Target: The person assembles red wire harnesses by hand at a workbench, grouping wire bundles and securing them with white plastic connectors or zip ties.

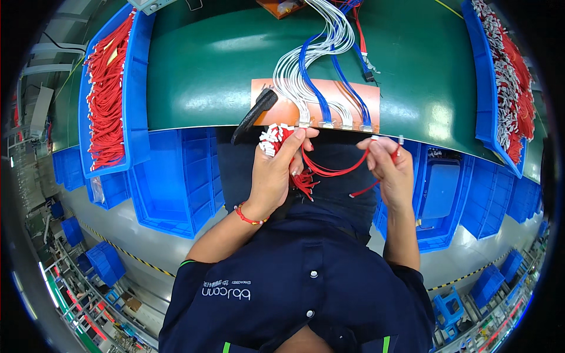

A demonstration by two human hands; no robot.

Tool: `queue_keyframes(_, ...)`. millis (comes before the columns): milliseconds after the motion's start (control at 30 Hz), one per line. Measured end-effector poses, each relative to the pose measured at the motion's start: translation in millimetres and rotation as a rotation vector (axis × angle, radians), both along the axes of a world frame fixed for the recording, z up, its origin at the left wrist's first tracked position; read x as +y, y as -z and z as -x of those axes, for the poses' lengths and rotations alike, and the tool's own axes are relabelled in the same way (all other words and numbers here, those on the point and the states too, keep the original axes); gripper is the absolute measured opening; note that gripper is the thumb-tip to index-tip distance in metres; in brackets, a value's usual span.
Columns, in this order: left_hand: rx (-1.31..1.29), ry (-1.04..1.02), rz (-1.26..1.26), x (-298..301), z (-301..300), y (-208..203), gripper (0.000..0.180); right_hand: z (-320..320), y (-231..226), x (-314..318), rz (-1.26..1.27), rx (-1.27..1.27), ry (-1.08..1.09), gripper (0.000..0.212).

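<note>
My left hand (pixel 275 170) grips a bundle of short red wires with white plug ends (pixel 272 139), held just below the green table's front edge. My right hand (pixel 389 167) pinches one red wire (pixel 334 172) by its white end; the wire loops between both hands. Just above the hands, an orange fixture plate (pixel 282 109) on the table holds a row of small white connectors (pixel 332 125) fed by white and blue wires (pixel 312 65). A black strap-like tool (pixel 253 115) lies on the plate's left end.
A long blue bin of red wires (pixel 109 88) sits at the table's left, another bin of red wires with white ends (pixel 506 76) at the right. Blue crates (pixel 176 176) stand under the green table (pixel 206 65). A red cord bracelet is on my left wrist.
</note>
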State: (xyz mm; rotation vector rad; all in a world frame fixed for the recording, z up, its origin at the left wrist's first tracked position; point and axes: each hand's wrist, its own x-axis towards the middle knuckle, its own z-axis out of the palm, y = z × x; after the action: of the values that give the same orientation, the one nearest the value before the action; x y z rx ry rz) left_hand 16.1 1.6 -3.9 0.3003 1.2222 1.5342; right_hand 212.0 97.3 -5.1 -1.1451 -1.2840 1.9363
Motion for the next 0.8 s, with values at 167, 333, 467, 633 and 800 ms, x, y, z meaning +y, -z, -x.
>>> queue_keyframes(167,0.032,0.006,0.007,-4.3,-2.5,-0.1,0.024,16.5,3.0,-3.9,-0.211,-0.056,0.028,0.022)
queue_keyframes(333,0.044,0.007,-0.005,-3.0,-1.3,0.5,0.024,16.0,0.1,-2.2,-0.216,-0.113,0.013,0.021)
queue_keyframes(467,0.024,0.018,-0.001,-3.5,-1.1,1.9,0.024,16.7,0.8,-2.3,-0.206,-0.123,0.053,0.021)
queue_keyframes(633,0.009,0.025,0.005,-4.0,-0.1,2.5,0.024,17.4,-7.1,1.1,-0.050,-0.082,0.056,0.023)
queue_keyframes(800,-0.008,0.034,0.010,-4.6,0.6,2.2,0.026,16.9,-5.4,2.1,0.076,-0.035,0.067,0.023)
